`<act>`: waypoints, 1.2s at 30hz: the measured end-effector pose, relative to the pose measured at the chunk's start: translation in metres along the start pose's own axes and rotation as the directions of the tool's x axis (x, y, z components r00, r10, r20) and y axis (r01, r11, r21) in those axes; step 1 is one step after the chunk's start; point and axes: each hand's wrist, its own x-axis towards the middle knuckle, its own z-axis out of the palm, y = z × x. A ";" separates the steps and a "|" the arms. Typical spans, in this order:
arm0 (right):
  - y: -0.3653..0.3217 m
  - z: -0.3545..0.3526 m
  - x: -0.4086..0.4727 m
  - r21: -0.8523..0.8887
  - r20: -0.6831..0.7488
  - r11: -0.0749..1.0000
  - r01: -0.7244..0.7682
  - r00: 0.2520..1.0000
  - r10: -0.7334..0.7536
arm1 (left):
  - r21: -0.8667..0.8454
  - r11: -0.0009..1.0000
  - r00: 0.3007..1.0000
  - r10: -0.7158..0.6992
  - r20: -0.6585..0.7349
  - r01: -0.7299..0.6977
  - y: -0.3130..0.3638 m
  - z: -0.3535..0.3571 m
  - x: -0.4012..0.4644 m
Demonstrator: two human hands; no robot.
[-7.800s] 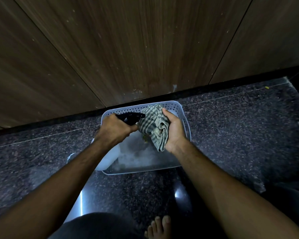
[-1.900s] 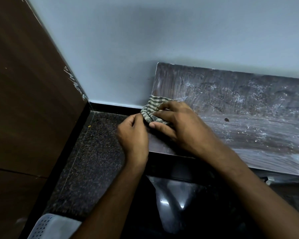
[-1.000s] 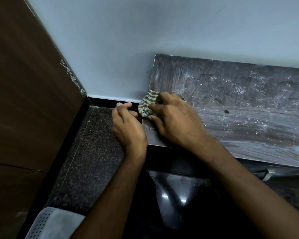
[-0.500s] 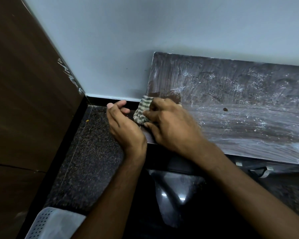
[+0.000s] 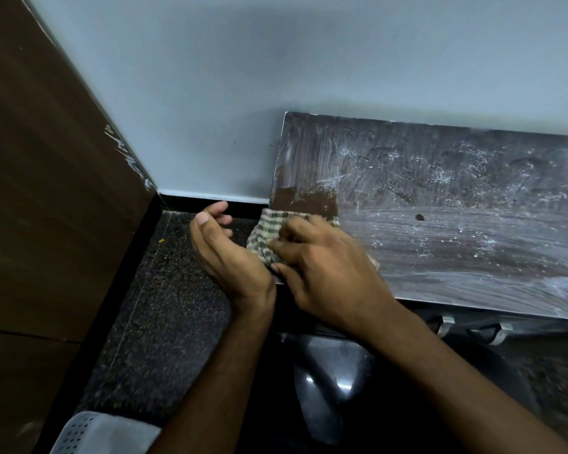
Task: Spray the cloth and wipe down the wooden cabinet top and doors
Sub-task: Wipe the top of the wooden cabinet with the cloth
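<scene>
A dusty wooden cabinet top (image 5: pixel 456 204) runs along the pale wall, streaked white, with a cleaner dark patch near its left end. My right hand (image 5: pixel 322 267) presses a green-and-cream checked cloth (image 5: pixel 268 231) onto that left edge, fingers closed over it. My left hand (image 5: pixel 223 253) is cupped just off the cabinet's left edge beside the cloth, palm up, fingers apart, holding nothing. The spray bottle is out of view.
A tall brown wooden door panel (image 5: pixel 46 191) stands at the left. Speckled dark granite floor (image 5: pixel 158 316) lies below my left hand. The corner of a white perforated basket (image 5: pixel 89 434) shows at the bottom left. A small dark speck (image 5: pixel 419 217) sits on the cabinet top.
My right hand has dragged the cloth toward the cabinet's left front edge, leaving a clean dark patch behind it. My left hand has let go of the cloth and opened beside the edge.
</scene>
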 end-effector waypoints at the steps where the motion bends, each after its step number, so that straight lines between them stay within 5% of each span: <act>1: 0.000 -0.001 -0.007 0.023 0.002 1.000 0.015 1.000 -0.015 | 0.003 1.000 1.000 0.005 0.004 -0.005 0.000 0.000 0.000; 13: 0.001 0.000 -0.004 -0.003 0.001 1.000 -0.010 1.000 0.010 | -0.031 0.994 0.989 -0.103 0.107 0.107 -0.003 -0.002 0.006; 23: 0.026 -0.004 0.033 -0.029 -0.041 0.998 -0.063 0.997 0.062 | 0.194 0.959 0.929 0.128 0.346 -0.205 0.020 0.007 0.007; 27: 0.036 -0.007 0.061 -0.050 -0.063 0.992 -0.114 0.992 0.111 | 0.235 0.943 0.891 0.115 0.438 -0.237 0.018 0.011 0.006; 36: 0.035 -0.007 0.047 -0.054 -0.051 0.997 -0.061 0.997 0.058 | 0.227 0.943 0.903 0.137 0.408 -0.245 0.013 0.010 0.007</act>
